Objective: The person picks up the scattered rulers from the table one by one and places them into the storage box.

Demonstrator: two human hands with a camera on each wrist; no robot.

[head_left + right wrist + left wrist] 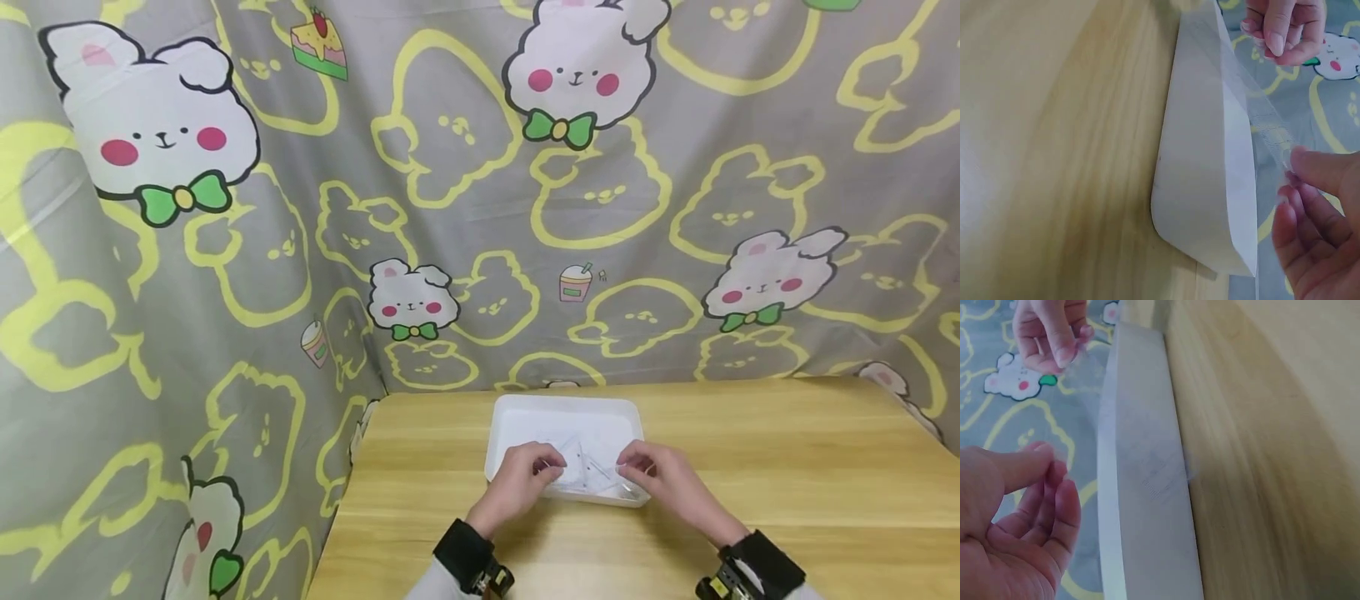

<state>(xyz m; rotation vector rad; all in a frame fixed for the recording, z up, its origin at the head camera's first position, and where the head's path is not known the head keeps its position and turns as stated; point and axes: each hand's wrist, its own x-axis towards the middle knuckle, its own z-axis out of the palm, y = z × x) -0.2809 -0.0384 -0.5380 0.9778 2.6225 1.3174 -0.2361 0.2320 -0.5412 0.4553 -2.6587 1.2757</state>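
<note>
A white plastic tray (564,405) sits on the wooden table (787,467), with clear plastic set squares lying in it. Over the tray's near edge both hands hold one transparent ruler (592,472) by its ends. My left hand (550,469) pinches one end between thumb and fingers, and my right hand (634,467) pinches the other. In the right wrist view the clear ruler (1270,127) with fine markings runs from the right hand (1290,167) up to the left hand (1272,39), above the tray (1204,187). The left wrist view shows the left hand (1054,467), the right hand (1063,353) and the tray's wall (1144,487).
A grey cloth (450,183) printed with rabbits hangs behind the table and down its left side. The table's left edge (341,492) lies close to the tray. Bare wood stretches to the right of the tray. Black wrist straps (757,567) sit on both forearms.
</note>
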